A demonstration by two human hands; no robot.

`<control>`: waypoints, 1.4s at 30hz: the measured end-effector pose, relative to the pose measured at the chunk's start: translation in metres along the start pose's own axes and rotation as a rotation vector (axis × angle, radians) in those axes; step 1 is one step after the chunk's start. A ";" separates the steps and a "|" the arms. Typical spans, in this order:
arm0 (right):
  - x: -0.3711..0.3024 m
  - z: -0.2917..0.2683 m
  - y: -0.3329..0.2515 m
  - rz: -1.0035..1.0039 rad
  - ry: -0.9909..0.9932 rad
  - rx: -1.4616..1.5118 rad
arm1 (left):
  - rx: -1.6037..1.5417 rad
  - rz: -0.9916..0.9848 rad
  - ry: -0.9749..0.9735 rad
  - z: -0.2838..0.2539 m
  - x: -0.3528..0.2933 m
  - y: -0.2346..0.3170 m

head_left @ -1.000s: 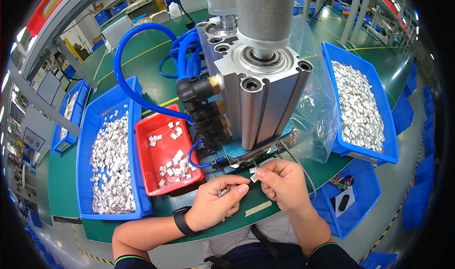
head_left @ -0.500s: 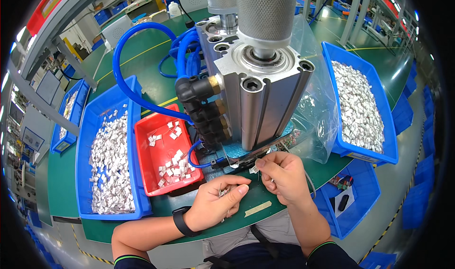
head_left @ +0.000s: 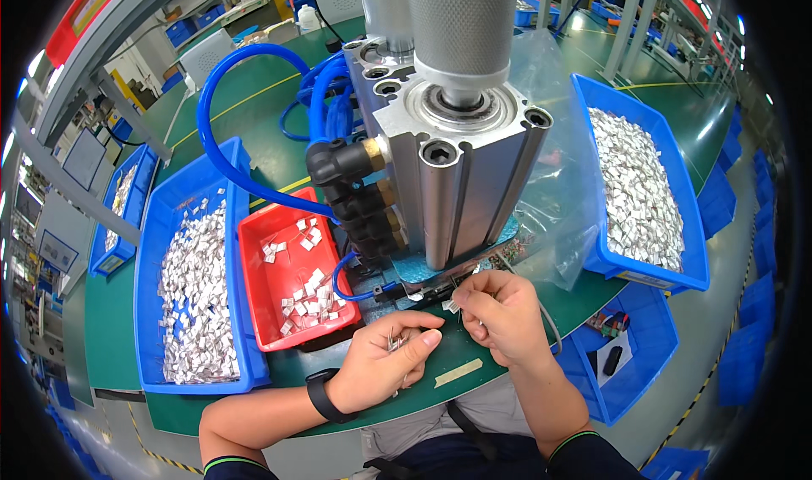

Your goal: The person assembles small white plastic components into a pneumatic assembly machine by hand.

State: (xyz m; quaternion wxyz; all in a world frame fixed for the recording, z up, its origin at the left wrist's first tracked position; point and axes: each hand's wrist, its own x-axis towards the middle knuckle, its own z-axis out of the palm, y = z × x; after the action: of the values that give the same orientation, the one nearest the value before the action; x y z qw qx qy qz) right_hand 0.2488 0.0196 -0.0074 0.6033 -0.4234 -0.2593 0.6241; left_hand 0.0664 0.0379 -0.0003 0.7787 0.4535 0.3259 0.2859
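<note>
Closed around several small white parts with thin wire leads [head_left: 395,342], my left hand [head_left: 381,363] hovers over the front of the green bench, a dark band on its wrist. Just to its right, my right hand [head_left: 507,321] pinches one small white part [head_left: 450,306] between thumb and forefinger, its leads partly hidden by the fingers. Both hands are close together, in front of a silver pneumatic cylinder block [head_left: 474,188] on the bench. A red bin [head_left: 249,268] with scattered white parts stands left of the block.
Large blue bins full of white parts stand at the left [head_left: 199,387] and right [head_left: 698,264]. A lower blue bin [head_left: 651,378] holds a dark object. Blue hoses [head_left: 203,125] loop beside the block. Clear plastic film [head_left: 558,201] lies behind it, and tape [head_left: 458,373] is on the bench.
My right hand has shifted slightly left with the white part, its fingertips moving a little over it. My left hand stays nearly still, and the whole view has tilted a touch.
</note>
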 end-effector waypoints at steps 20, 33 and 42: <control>-0.010 0.005 -0.013 0.252 -0.251 -0.029 | 0.250 0.098 -0.074 0.000 0.002 -0.001; -0.011 0.022 -0.016 -0.080 -0.320 -0.600 | 0.375 0.177 -0.144 -0.002 0.006 -0.004; -0.011 -0.004 -0.011 -0.041 -0.148 -0.228 | 0.177 -0.007 -0.110 0.000 0.000 0.004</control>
State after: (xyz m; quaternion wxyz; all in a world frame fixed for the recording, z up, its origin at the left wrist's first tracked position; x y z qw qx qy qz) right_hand 0.2571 0.0099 0.0025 0.5432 -0.4366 -0.3809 0.6076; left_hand 0.0661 0.0394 0.0031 0.7532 0.5344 0.3082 0.2282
